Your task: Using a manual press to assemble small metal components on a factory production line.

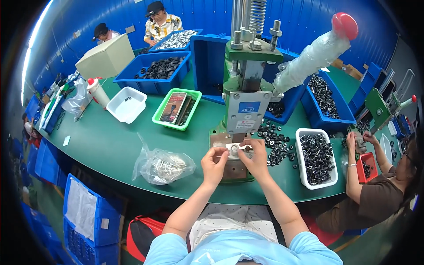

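Two bins (316, 157) and loose black rings (277, 143) beside the press (244, 95).

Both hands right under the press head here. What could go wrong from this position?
1. Pinch: left hand and right hand sit at the small part on the press base, below the ram; if the wrapped lever drops, fingers could be caught.
2. Loose black parts beside the right hand could get knocked off the table.

Both hands (215, 164) (255, 158) raised, fingers pinched
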A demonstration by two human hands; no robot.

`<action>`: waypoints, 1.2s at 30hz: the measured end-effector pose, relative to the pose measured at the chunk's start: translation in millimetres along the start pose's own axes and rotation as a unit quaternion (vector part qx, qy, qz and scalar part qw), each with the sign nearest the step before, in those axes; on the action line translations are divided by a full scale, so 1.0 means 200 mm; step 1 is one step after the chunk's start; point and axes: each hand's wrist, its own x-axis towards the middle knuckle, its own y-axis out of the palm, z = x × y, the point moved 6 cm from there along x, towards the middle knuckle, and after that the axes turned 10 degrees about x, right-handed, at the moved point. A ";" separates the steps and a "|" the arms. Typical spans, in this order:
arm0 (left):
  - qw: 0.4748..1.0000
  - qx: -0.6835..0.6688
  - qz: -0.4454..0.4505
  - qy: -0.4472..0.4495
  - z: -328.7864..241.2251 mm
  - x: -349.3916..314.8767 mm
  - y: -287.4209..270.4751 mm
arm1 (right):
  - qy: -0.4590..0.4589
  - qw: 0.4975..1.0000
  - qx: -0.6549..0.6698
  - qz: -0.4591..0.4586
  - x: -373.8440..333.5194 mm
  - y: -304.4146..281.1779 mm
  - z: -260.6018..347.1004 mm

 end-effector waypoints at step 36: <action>0.996 -0.053 0.058 -0.038 0.00 0.04 0.17 | 0.161 0.961 0.224 -0.023 -0.43 -0.22 -0.19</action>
